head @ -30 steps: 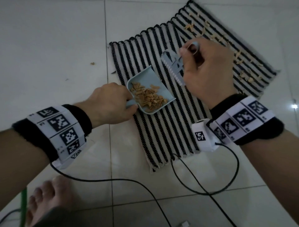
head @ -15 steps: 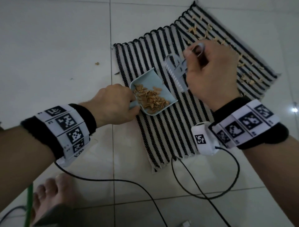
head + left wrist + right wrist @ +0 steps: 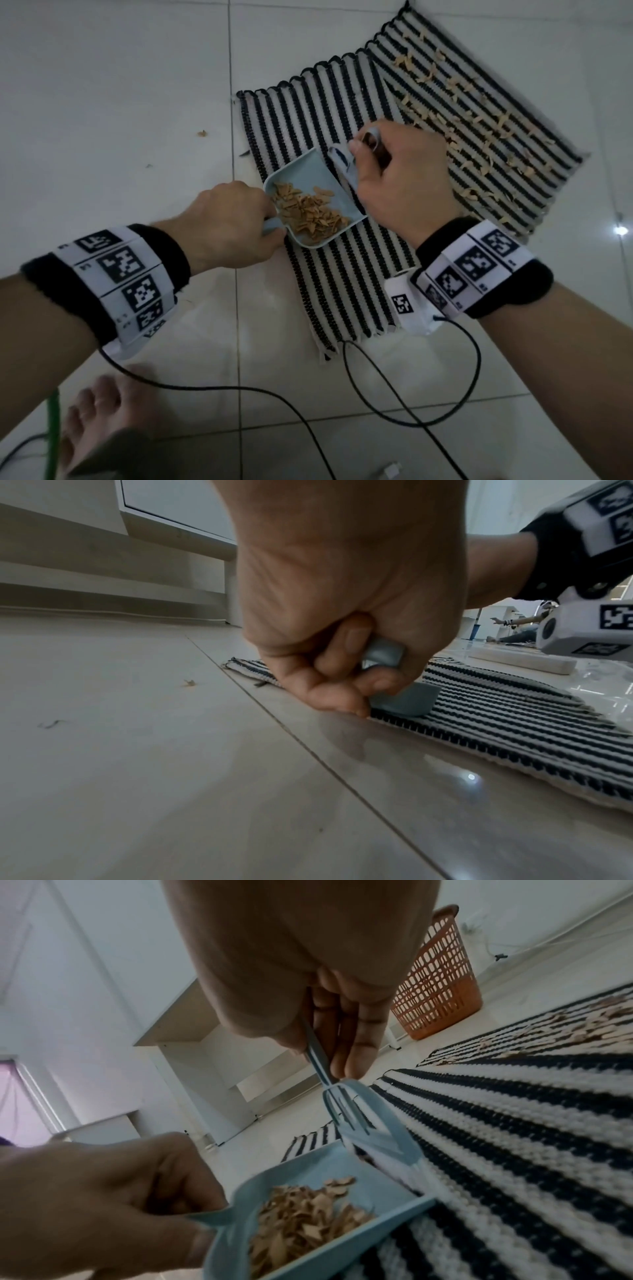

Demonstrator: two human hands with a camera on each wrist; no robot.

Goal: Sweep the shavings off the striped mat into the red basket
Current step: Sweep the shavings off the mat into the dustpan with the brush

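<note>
Shavings [image 3: 310, 214] in dustpan [image 3: 329, 178], left hand [image 3: 233, 224] around handle.

Shavings [image 3: 310, 214] in dustpan [image 3: 308, 171] on mat [image 3: 342, 281]

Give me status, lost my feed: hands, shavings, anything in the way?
Left hand grips dustpan, part full. Right hand grips brush at pan's mouth. Shavings remain on mat. Basket beyond mat, way clear.
</note>
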